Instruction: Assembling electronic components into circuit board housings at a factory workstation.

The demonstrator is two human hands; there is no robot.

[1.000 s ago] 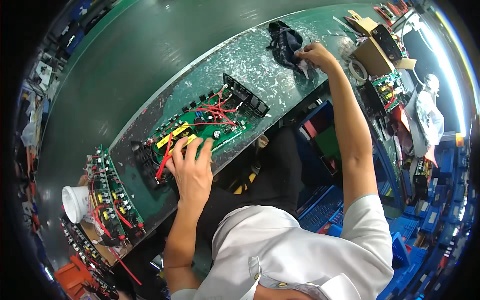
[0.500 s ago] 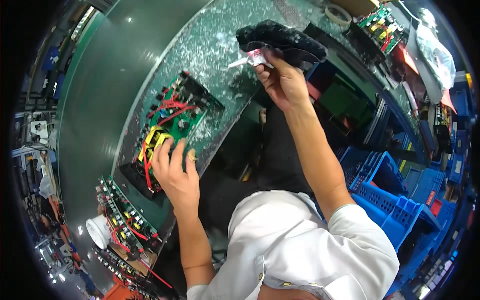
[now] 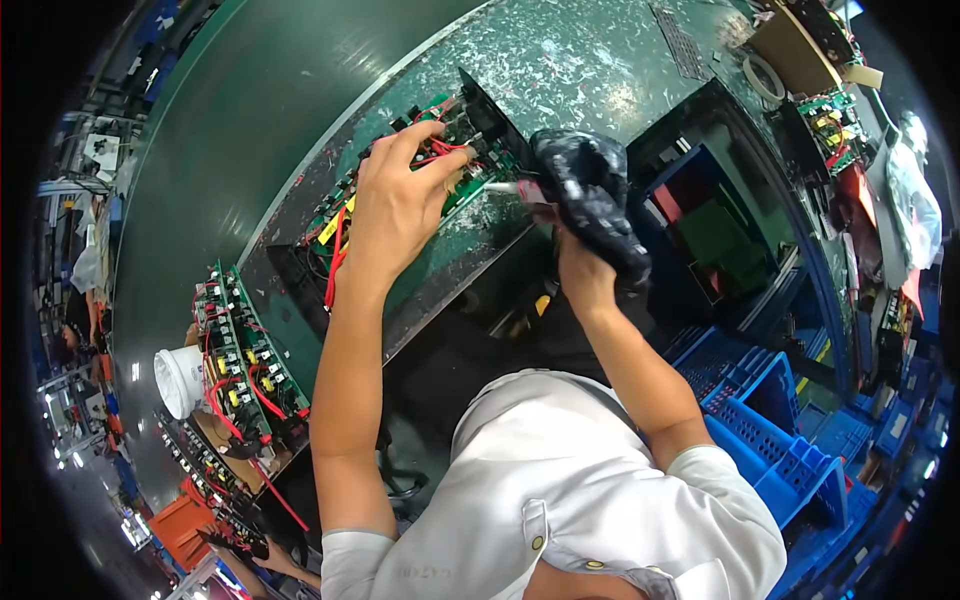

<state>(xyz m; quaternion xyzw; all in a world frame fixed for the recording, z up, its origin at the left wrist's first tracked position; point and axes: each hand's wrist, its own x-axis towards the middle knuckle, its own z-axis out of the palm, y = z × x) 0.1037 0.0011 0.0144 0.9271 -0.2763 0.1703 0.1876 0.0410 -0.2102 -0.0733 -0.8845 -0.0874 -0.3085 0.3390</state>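
Here, seen from above, a person in a white short-sleeved shirt works at a speckled green workbench (image 3: 600, 70) whose surface looks scuffed and flecked with pale marks. The left hand (image 3: 395, 205) lies spread, fingers apart, pressing down on a green circuit board (image 3: 440, 150) that sits near the bench's front edge. The board is flat and rectangular, crowded with small dark components, red wires and a few yellow labels, with a black upright plate along its far end. The right hand (image 3: 585, 275) is closed around a crumpled black cloth (image 3: 590, 195), soft and glossy in its folds, held just beside the board's right end. A small pale-tipped object pokes out of the cloth toward the board; what it is cannot be made out.

At the bench's left end, more green circuit boards (image 3: 240, 350) with red wiring stand stacked on edge, and a white paper cup (image 3: 180, 382) sits just beside them. Beyond the bench's far edge runs a smooth dark green belt (image 3: 250, 100). To the person's right, below the bench, are blue plastic crates (image 3: 790, 450) with gridded walls. A roll of pale tape (image 3: 768, 75) lies at the bench's far right corner, next to a brown cardboard box (image 3: 790, 45).
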